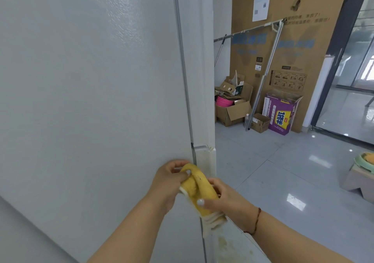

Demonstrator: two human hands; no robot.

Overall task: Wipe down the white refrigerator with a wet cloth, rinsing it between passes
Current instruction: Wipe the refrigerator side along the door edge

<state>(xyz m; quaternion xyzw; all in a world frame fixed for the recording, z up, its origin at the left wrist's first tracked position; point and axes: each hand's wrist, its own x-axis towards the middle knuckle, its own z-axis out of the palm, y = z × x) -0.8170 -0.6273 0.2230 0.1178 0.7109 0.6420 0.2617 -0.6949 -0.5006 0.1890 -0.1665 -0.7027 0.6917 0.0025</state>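
Floor [273,181]: pale grey glossy tiles, dark grout lines, bright reflections of light. Standing on it against the far wall: tall brown cardboard carton [291,40] printed "Midea", upright. At its foot, a purple box [280,113] with yellow label, top flaps open. Just left of it, a small brown box [260,122] and a clear plastic bottle [247,119], upright. Further left, an open brown carton [232,114] holding something pink, loose cardboard scraps piled behind. White refrigerator [91,80] stands at left. Right edge: low grey stool [358,183] bearing a green basin [366,160].
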